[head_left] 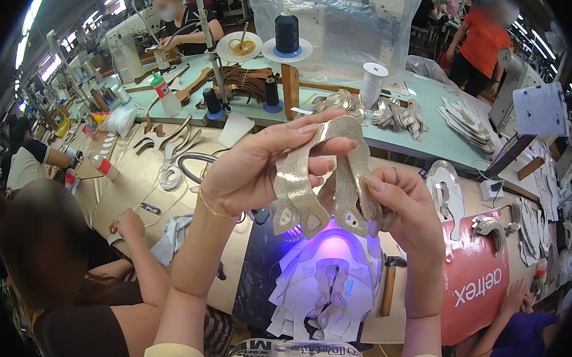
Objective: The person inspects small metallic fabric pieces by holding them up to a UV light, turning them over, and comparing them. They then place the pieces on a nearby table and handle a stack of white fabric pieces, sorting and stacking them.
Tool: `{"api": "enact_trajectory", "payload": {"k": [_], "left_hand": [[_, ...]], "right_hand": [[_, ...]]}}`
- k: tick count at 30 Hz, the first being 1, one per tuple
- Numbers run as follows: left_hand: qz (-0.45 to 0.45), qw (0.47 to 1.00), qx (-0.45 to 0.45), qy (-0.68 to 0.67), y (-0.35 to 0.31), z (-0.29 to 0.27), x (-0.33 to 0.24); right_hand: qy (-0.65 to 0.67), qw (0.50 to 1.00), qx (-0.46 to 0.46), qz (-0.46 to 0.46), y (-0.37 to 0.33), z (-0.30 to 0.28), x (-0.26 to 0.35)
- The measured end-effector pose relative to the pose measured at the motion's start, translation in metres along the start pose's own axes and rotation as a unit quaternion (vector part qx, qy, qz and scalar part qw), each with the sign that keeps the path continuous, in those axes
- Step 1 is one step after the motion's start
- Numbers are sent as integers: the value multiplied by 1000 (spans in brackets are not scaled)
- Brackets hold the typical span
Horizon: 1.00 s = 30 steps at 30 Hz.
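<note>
My left hand (240,165) holds up a metallic, speckled leather shoe-upper piece (303,207), a curved strap shape with small pointed cutouts at its lower ends. The thumb lies along its top edge and the fingers reach through its opening. At its right end, my right hand (406,203) pinches the same piece between thumb and fingers. Below both hands, purple light falls on a stack of white-backed upper pieces (358,306), with more speckled straps (332,301) lying on top. Part of the lamp is hidden behind the held piece.
A wooden-handled hammer (388,291) lies right of the stack, near a red sheet (470,298). Blue-black thread cones (287,34) and a white spool (373,79) stand on the green bench (256,124). Another person's arm (147,258) is close at left.
</note>
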<state>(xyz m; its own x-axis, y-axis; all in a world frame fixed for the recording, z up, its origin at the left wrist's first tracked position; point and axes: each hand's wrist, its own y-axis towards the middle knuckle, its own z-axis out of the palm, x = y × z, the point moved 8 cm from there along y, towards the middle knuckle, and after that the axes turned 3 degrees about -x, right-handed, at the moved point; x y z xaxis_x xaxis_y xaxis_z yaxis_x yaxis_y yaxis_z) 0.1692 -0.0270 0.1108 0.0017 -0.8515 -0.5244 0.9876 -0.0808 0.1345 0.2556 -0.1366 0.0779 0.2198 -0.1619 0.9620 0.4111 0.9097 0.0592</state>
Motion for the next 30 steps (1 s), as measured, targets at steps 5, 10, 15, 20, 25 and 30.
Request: {"api": "enact_trajectory", "payload": {"k": [5,10,15,20,25,30], "left_hand": [[6,1000,0,18,-1,-1,-1],[14,999,-11,38,-3,-1,-3],[65,994,-16,82,-11,3,-21],[191,957,-68,207,-22,7,-47],[258,898,-125,333,-15,8,-41],[156,910,-137,359,3,3,-4]], "right_hand": [[19,1000,10,-14,-5,4,9],[6,999,-8,-35,-8,4,15],[39,999,-17,-13,-9,-2,17],[50,996,-20,-74,-8,-8,36],[61,992,-20,-108,-12,-8,51],[64,990,-7,-125,-16,-3,61]]}}
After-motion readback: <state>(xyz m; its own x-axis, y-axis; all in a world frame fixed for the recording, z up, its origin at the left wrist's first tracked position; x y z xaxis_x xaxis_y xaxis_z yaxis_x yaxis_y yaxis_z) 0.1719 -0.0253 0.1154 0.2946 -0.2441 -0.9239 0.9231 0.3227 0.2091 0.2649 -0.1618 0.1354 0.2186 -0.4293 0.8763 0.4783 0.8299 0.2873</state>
